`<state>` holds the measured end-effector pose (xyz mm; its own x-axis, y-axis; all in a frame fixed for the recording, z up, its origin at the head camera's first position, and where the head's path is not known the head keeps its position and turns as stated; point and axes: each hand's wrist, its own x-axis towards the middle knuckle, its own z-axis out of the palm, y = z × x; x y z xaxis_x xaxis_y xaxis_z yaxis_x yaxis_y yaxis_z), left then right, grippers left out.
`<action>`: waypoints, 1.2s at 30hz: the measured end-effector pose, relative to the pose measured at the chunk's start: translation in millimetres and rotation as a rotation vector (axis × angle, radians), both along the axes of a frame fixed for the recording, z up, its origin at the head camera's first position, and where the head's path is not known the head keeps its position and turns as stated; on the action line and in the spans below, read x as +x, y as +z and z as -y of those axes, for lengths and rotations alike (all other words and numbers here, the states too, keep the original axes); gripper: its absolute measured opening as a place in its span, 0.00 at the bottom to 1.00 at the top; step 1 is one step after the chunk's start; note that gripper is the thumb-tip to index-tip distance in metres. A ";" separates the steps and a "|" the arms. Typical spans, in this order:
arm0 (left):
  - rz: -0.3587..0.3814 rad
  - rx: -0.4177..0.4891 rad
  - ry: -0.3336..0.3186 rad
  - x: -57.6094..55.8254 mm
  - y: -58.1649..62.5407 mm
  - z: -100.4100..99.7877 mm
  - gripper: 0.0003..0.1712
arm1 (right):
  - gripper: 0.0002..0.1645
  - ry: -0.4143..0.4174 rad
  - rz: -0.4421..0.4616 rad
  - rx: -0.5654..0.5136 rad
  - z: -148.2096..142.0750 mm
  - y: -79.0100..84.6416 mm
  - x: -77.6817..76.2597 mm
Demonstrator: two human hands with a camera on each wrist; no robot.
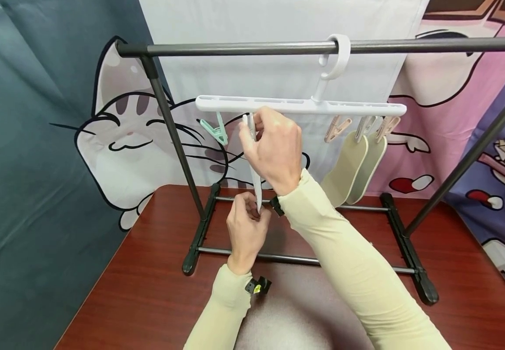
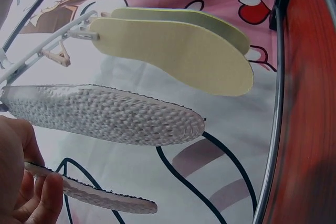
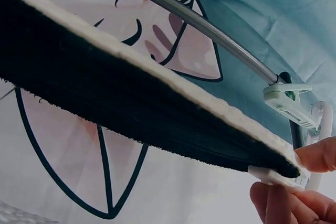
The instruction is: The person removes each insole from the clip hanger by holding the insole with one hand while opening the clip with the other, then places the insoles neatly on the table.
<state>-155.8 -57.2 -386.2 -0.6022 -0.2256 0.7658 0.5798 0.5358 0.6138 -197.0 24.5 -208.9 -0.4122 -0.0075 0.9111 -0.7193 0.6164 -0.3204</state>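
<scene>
A white hanger with small clips hangs from a metal rod. Below it my right hand pinches a white clip at the upper end of an insole. This insole has a dark fuzzy face and a white edge. Lower down, my left hand holds the same insole between thumb and fingers. Another insole, white and bumpy, hangs beside it in the left wrist view. Left of my right hand dangles a mint-green clip.
Two beige insoles hang from clips at the hanger's right end, beside a pink clip. The dark rack rod runs above, its feet standing on a red-brown table. Patterned cloth hangs behind.
</scene>
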 end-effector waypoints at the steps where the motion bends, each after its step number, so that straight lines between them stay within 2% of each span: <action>1: 0.003 0.001 -0.002 -0.1 -0.2 -0.1 0.15 | 0.10 0.002 0.001 0.000 -0.2 0.1 0.0; 16: -0.006 0.016 -0.046 -2.1 -1.9 1.3 0.13 | 0.10 0.025 0.006 -0.014 0.2 0.7 -1.6; 29: 0.012 0.013 -0.081 -3.0 -7.8 -0.3 0.13 | 0.09 0.027 0.015 -0.009 -2.6 2.2 -1.6; 36: 0.044 -0.003 -0.096 -1.8 -10.7 -1.9 0.12 | 0.08 0.031 0.017 0.002 -5.0 1.8 -3.2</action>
<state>-157.6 -55.3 -396.9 -0.6544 -0.1624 0.7385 0.6011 0.4808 0.6384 -200.2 29.5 -207.1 -0.4275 -0.0225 0.9037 -0.7323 0.5948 -0.3316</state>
